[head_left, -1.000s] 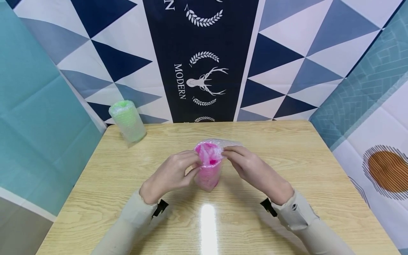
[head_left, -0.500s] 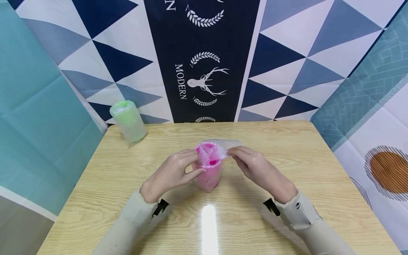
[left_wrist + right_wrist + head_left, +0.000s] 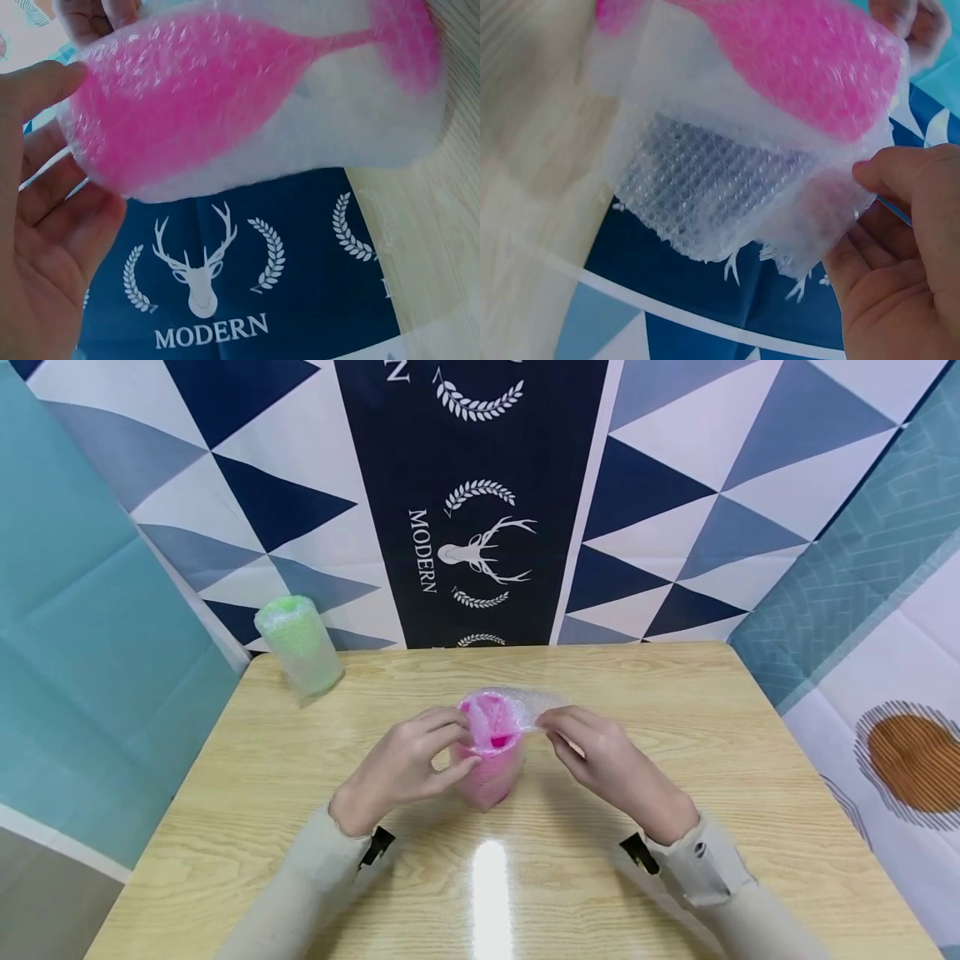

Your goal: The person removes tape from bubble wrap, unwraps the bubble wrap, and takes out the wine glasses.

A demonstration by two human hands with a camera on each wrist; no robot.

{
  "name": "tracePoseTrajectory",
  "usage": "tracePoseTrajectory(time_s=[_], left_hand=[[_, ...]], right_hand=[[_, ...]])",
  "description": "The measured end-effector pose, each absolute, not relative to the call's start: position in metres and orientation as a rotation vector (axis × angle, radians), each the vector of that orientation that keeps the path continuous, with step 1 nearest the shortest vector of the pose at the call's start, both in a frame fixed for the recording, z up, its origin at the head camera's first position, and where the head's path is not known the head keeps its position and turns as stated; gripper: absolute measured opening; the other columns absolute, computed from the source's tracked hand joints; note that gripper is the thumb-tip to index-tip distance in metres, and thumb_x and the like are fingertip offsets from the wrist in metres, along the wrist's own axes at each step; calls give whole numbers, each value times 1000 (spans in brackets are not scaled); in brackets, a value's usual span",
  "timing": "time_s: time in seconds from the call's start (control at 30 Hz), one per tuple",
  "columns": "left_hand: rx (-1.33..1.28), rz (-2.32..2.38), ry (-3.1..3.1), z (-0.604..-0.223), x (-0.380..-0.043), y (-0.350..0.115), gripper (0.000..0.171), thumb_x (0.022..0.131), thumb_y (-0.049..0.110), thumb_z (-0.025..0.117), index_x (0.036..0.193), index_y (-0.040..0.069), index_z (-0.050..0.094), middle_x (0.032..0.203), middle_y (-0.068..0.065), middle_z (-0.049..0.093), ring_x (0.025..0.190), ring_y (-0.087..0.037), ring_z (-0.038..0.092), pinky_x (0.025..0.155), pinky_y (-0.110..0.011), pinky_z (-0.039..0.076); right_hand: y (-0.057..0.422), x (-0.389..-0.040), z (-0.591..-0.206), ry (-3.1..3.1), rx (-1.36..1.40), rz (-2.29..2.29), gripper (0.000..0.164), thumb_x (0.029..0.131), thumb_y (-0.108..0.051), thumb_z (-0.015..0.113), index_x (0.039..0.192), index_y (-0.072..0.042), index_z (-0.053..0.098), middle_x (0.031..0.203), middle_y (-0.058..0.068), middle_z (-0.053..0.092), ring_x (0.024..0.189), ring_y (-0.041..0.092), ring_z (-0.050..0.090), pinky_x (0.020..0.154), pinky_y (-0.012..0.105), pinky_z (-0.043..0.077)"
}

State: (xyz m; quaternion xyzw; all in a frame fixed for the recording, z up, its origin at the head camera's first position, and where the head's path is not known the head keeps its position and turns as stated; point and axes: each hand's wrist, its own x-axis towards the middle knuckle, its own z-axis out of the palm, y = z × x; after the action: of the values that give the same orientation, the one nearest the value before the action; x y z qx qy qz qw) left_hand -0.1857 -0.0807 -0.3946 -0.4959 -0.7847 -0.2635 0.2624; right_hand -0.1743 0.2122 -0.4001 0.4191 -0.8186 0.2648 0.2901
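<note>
A pink stemmed wine glass (image 3: pixel 487 777) stands upright on the table, wrapped in bubble wrap (image 3: pixel 705 187). In the left wrist view the bowl, stem and foot of the wine glass (image 3: pixel 202 82) show through the wrap. My left hand (image 3: pixel 405 760) holds the wrapped glass at the left of its rim, thumb in front and fingers behind. Between thumb and fingers my right hand (image 3: pixel 603 760) pinches the loose flap of wrap, which stands out to the right of the glass. The right wrist view shows this right hand (image 3: pixel 900 247) at the flap's upper corner.
A second wrapped item, green (image 3: pixel 300 647), stands at the table's back left corner. Patterned cloth (image 3: pixel 480 510) hangs behind the wooden table (image 3: pixel 637 693), and more cloth hangs on both sides.
My right hand has moved slightly right, away from the rim, drawing the flap of bubble wrap outward. My left hand stays at the rim, its thumb shifted a little along the front.
</note>
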Motion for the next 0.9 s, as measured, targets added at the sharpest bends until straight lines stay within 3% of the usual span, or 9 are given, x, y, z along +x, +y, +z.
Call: tracePoseTrajectory(time_s=[0.13,0.33,0.6,0.9], left_hand=[[-1276,-696,-2071,-392,-184,-77,28,80,19,84,101,3,73,109,-8,71,109,-23,67,102,-29,57],[-1183,-627,-2072,-387,-176,-75,35,79,19,85,107,1,72,106,-9,72,102,-22,67,97,-28,59],[-1184,-483,-2055,-387,-168,-70,27,84,14,82,106,3,70,93,-5,74,85,-17,69,81,-25,62],[-1251,-478,-2128,-390,-157,-63,18,90,19,81,98,8,69,85,1,70,75,-12,63,76,-23,58]], right_hand=[[208,-171,-404,-2204,1106,713,25,86,5,75,111,2,72,106,12,74,98,25,73,87,35,63],[205,-168,-403,-2223,1091,706,24,88,2,75,112,1,73,109,12,73,100,24,73,90,32,62],[201,-162,-397,-2249,1120,685,25,91,-2,72,116,1,71,113,13,71,101,23,73,90,30,62],[196,-157,-395,-2268,1135,674,24,91,-1,74,115,-1,72,112,10,71,103,22,72,91,28,62]])
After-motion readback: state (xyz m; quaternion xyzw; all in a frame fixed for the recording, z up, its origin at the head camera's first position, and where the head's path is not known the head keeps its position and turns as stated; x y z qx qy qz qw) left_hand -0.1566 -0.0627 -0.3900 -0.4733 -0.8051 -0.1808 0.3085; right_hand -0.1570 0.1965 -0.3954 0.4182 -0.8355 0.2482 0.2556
